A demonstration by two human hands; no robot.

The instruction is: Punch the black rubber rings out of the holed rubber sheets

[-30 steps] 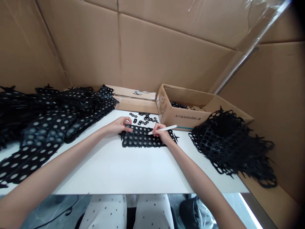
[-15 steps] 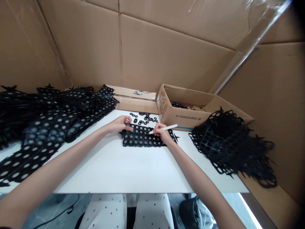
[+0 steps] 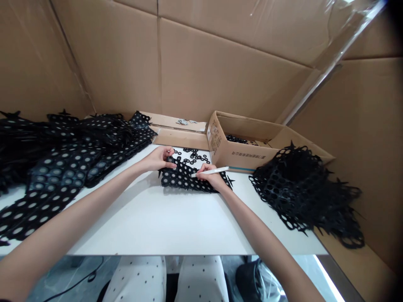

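Observation:
In front of me a black rubber sheet (image 3: pixel 184 177) with rows of round rings lies on the white table, its left end lifted a little. My left hand (image 3: pixel 162 159) pinches that sheet at its upper left corner. My right hand (image 3: pixel 210 174) is closed around a slim white pen-like tool (image 3: pixel 217 170), its tip touching the sheet near the middle. Just behind the sheet, several loose black rings (image 3: pixel 197 156) are scattered on the table.
A pile of black ring sheets (image 3: pixel 63 167) covers the left side. At the back right stands an open cardboard box (image 3: pixel 248 157) with black pieces inside. A heap of black punched-out webbing (image 3: pixel 299 193) lies on the right. Cardboard walls (image 3: pixel 220 63) enclose the table (image 3: pixel 163 226).
My left hand has moved slightly up, raising the sheet's left end. My right hand and the white tool have shifted a little to the left.

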